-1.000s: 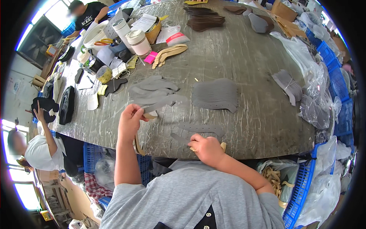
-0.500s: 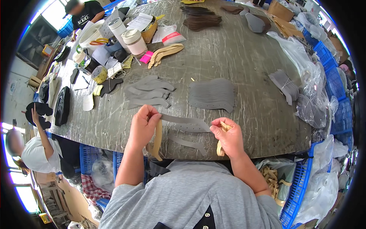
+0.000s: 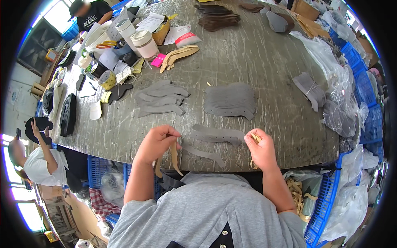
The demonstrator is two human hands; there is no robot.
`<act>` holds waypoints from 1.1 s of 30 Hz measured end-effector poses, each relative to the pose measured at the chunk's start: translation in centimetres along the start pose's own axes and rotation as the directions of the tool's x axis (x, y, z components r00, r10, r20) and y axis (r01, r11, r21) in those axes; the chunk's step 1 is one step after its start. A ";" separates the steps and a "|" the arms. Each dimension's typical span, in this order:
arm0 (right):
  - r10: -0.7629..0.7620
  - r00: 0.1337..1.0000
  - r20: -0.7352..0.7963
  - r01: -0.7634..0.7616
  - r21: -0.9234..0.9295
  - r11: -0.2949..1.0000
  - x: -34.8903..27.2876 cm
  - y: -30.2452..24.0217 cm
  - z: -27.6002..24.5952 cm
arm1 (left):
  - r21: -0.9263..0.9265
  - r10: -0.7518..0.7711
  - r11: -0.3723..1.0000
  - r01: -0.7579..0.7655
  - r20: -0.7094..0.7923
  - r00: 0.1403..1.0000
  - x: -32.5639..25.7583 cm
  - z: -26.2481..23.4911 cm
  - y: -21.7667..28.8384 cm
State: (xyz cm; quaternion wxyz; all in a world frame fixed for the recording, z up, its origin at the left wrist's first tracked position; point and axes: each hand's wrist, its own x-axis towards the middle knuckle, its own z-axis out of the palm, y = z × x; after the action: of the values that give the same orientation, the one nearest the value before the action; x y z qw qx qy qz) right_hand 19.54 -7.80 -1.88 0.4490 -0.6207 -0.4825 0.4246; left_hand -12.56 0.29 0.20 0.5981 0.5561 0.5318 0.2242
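Dark table (image 3: 277,78) under gray strips (image 3: 217,135)

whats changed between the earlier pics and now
The left hand has let go of the upper grey strip and moved toward the body; since the previous picture, the strip and the right hand have shifted right. Both hands still hold tan strips; the grey stack stayed put.

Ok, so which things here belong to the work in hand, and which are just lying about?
Likely in the work: tan strips in left hand and right hand; grey strips between the hands; grey stack; grey pile.

Seemingly lying about: cups; tape roll; papers; brown stack.
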 end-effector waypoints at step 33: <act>0.122 0.991 -0.057 -0.134 -0.343 0.930 1.5 3.2 2.3 | 0.589 0.104 0.806 -0.051 -0.057 0.993 5.1 4.7 -1.3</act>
State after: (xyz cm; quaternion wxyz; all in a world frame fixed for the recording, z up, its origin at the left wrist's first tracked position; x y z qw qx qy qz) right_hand 18.32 -6.41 -5.68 0.3126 -0.7273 -0.5002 0.3510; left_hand -7.14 2.32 -3.78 0.3642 0.7245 0.5771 0.0973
